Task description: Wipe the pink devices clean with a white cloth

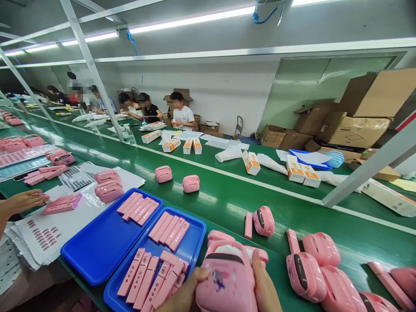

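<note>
My left hand (183, 297) and my right hand (262, 286) grip a pink plastic device (227, 277) from both sides at the bottom of the view. It has a dark band and a small cartoon print, and its lower part runs out of frame. Two blue trays lie just to the left: the nearer blue tray (152, 260) is closest to my left hand and holds several pink plastic bars (146, 277). More pink devices (305, 277) rest on the green conveyor belt (227, 216) to my right.
A co-worker's hand (24, 201) reaches over printed sheets (42, 234) at the left, near loose pink bars. Beyond the belt are orange-and-white boxes (251, 162), seated workers (182, 112), stacked cardboard cartons (354, 125) and metal frame struts (91, 65).
</note>
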The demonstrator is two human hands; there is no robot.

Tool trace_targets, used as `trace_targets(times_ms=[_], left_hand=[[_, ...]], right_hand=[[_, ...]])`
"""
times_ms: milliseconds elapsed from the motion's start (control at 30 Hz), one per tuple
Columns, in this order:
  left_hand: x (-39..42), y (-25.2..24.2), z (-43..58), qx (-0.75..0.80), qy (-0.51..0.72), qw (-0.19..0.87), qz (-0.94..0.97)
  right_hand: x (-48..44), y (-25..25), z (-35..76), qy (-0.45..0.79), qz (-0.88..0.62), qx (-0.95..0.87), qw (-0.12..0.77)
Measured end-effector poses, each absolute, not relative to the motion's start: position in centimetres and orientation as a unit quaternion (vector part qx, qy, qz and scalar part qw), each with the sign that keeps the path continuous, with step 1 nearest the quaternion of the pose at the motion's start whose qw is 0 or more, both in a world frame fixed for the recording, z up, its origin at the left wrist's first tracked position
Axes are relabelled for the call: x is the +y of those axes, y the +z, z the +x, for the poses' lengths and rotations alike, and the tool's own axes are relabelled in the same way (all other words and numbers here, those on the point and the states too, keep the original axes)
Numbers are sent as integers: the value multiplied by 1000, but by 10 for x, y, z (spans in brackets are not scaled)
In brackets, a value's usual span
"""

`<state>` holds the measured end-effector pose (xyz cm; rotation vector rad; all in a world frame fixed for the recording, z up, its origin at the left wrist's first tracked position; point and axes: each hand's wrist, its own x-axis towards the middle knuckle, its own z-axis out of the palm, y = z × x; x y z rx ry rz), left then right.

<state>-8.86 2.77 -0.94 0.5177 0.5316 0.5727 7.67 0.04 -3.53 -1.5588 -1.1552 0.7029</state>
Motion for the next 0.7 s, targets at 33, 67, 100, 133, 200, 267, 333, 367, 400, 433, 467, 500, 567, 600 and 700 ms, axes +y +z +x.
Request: trace_targets(times_ms=[33,67,100,133,200,267,333,367,400,433,467,500,567,600,700], left_hand=[[34,-9,-91,246,288,886,268],[41,-7,-94,242,299,877,288],[49,-6,-96,247,307,862,319],[59,-4,-99,259,306,845,354],[83,-2,-103,282,284,809,432],[115,-2,-105,294,254,771,505],[156,-5,-106,322,224,732,557],[180,-7,-106,351,215,699,585],[205,-9,-105,389,210,656,612],[231,-11,-105,436,216,600,635],[257,-14,-105,479,225,539,655],[282,-16,-105,518,234,477,671],[324,-23,-107,582,231,373,685],[340,-27,-108,605,220,334,688],[368,-42,-110,643,175,266,696]], right_hand=[[9,-32,81,313,-652,-465,511],[18,-28,84,331,-651,-455,509],[27,-24,86,349,-648,-450,506],[36,-19,88,366,-643,-448,501],[56,-6,91,396,-632,-456,485],[79,6,94,407,-623,-485,459],[105,14,97,394,-621,-534,417],[120,14,98,381,-625,-559,389],[135,12,99,363,-635,-580,358],[151,8,100,344,-650,-595,324],[167,1,101,323,-666,-605,292],[183,-8,100,305,-682,-610,265],[214,-31,99,281,-706,-610,225],[229,-42,97,278,-713,-607,214],[269,-74,85,285,-730,-586,209]])
